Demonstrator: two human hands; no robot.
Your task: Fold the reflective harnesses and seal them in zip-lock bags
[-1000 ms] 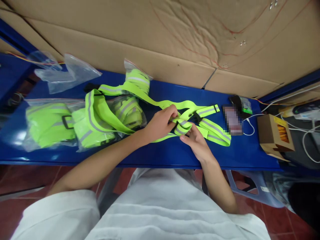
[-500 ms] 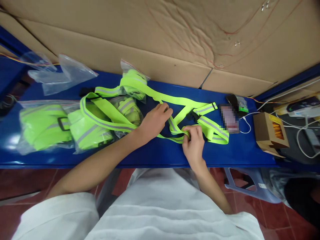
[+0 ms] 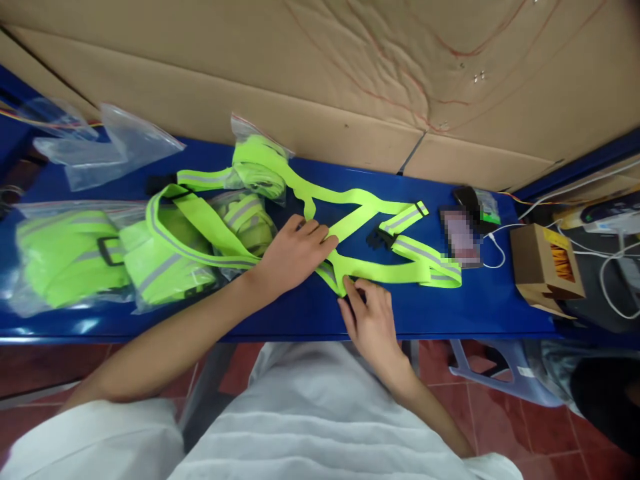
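A neon-yellow reflective strap vest (image 3: 380, 270) with grey stripes and black buckles lies spread over the blue table. Near its middle, my left hand (image 3: 297, 253) is closed over the straps, its fingers bent and their tips partly hidden. My right hand (image 3: 373, 317) pinches the edge of a lower strap between thumb and forefinger. A black buckle (image 3: 381, 238) rests on the table beyond the right hand. The vest's left loop lies across clear bags of folded yellow vests (image 3: 167, 263), just left of my left hand.
Another bagged vest (image 3: 67, 257) lies at the far left, with loose clear bags (image 3: 107, 150) behind it. On the right are a phone (image 3: 460, 237) with a white cable and an open cardboard box (image 3: 537, 263). A cardboard wall (image 3: 200, 80) borders the table's back.
My right hand has moved left and nearer to me along the vest. The lower strap there now lies flatter and straighter. My left hand has shifted slightly left and down.
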